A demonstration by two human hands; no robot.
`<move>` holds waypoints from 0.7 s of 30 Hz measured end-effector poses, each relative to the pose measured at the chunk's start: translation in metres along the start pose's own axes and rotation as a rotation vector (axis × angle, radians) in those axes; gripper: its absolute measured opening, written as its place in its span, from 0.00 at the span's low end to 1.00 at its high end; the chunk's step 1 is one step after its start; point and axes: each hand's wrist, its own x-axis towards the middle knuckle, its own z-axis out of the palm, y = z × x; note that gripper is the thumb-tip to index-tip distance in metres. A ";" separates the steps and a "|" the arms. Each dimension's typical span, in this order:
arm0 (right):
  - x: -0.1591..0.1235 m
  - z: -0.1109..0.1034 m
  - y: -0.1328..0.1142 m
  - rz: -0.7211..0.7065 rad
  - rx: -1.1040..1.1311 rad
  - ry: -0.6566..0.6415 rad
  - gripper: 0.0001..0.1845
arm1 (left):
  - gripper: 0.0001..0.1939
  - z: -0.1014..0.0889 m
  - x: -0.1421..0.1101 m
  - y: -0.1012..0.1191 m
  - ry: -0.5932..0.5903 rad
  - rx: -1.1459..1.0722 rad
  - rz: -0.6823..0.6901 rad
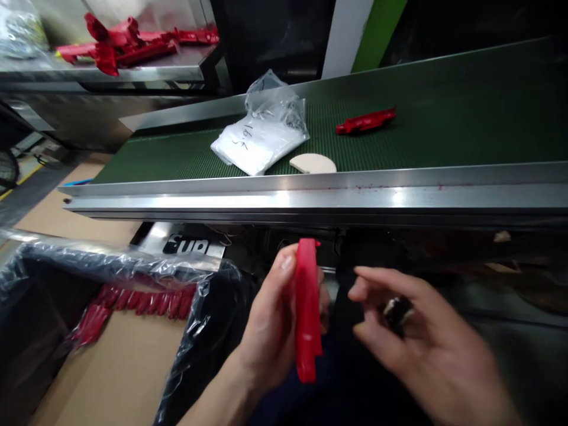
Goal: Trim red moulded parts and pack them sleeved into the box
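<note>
Left hand [270,325] holds red part [307,307], near upright, long side along the palm, thumb on one side, fingers behind. Grip is narrow; best kept firm but light, since a thin part could twist or get scuffed under a hard pinch. Pressure near mid-length should steady both ends.

Right hand [426,337], just right of the grip, not touching the part: thumb and index apart, dark item [398,312] tucked in the curled fingers. Blurred, can't tell what. Best kept tucked deep so thumb and index work free and it doesn't knock the part.

Left of grip: lined box [166,370], row of red pieces [153,303] inside. Beyond grip: metal rail [266,200]; sleeves and wrists should clear it. Past rail, belt [177,154] with pale disc [314,163], bag [255,142], another red piece [366,121]. Far left, bench [168,73] with red pile [137,44].
</note>
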 end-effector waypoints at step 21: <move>0.031 -0.011 0.022 -0.128 -0.054 -0.091 0.21 | 0.12 -0.008 -0.007 -0.007 -0.139 0.351 -0.112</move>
